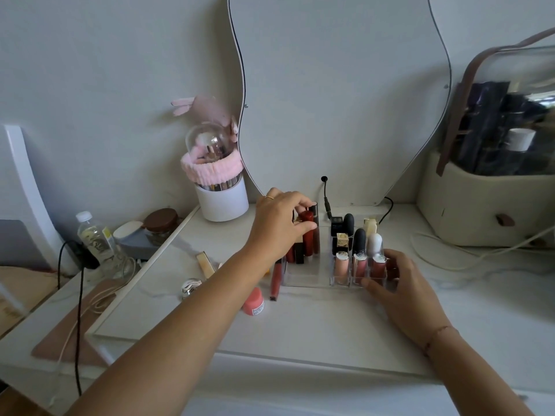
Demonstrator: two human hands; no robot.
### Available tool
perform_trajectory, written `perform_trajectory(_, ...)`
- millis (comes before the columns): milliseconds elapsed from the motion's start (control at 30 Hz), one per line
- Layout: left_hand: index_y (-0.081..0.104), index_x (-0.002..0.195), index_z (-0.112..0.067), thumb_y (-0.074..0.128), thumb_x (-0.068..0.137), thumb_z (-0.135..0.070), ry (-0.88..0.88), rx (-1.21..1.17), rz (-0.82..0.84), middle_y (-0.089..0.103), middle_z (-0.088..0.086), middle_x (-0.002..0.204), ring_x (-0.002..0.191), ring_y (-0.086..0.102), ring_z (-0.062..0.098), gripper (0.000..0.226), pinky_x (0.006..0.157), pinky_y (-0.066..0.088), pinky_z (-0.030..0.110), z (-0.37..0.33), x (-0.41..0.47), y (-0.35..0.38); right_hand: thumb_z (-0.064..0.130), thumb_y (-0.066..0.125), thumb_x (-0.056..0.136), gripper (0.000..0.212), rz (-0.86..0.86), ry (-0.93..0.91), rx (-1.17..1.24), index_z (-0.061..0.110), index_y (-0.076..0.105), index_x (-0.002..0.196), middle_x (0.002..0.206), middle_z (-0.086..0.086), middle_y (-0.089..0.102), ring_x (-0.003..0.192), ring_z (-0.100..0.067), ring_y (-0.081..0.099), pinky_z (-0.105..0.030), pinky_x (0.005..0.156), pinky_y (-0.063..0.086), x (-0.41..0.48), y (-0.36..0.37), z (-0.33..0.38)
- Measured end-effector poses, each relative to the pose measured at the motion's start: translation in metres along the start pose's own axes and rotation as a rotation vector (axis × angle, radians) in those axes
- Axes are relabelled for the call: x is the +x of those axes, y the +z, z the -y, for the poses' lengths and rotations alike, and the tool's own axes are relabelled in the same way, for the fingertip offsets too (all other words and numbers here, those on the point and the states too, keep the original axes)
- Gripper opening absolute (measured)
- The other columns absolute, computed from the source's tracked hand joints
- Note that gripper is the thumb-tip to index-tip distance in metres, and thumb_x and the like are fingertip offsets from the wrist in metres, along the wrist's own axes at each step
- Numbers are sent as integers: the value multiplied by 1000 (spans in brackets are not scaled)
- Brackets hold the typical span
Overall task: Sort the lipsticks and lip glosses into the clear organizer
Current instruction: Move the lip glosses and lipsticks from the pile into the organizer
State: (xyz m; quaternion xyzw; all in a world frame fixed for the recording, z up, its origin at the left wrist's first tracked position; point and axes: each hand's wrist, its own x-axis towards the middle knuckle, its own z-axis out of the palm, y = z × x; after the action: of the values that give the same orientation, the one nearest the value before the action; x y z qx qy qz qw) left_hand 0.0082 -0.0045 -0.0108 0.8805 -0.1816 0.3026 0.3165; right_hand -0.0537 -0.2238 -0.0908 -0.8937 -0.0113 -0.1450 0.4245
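Note:
A clear organizer (303, 279) stands mid-table with several lipsticks and glosses upright in it. My left hand (279, 226) pinches a dark red tube (308, 235) standing in its left compartment. My right hand (399, 283) grips the organizer's right front corner, beside three pink glosses (359, 265) in the front row. Black, gold and white lipsticks (348, 226) stand behind them. On the table left of the organizer lie a red lip gloss (275, 279), a gold lipstick (206, 264) and a coral jar (253, 303).
A white brush holder with a pink headband (220, 196) stands at the back left. A wavy mirror (339, 94) leans on the wall. A cream cosmetics case (486, 202) fills the right. A water bottle (96, 238), jars and cables sit at the left edge.

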Motion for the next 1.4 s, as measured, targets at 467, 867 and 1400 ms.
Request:
perform_trajectory(467,60,95,-22,81,64,-29,27,40,-18,60,-13,81,84,38,4,38,77,27,24,3,-2,4,32,71,76,59,-2,1,3,20,46,128,116,1,55,94,-14,54,-26,77,39,-1,-1,0)
perform_trajectory(867,60,101,-23,80,66,-33,-88,-146,-102,61,-12,91,84,48,2,41,73,34,5,21,-2,-24,30,71,77,58,7,3,15,20,46,128,117,1,55,95,-15,54,-27,78,40,-2,-2,3)
perform_trajectory(1400,24,143,-31,84,50,-54,-362,-74,1035,27,-11,151,136,27,9,113,113,27,36,79,-15,-27,28,72,76,57,8,1,1,21,47,126,113,-2,57,95,-18,56,-29,78,42,-1,-1,1)
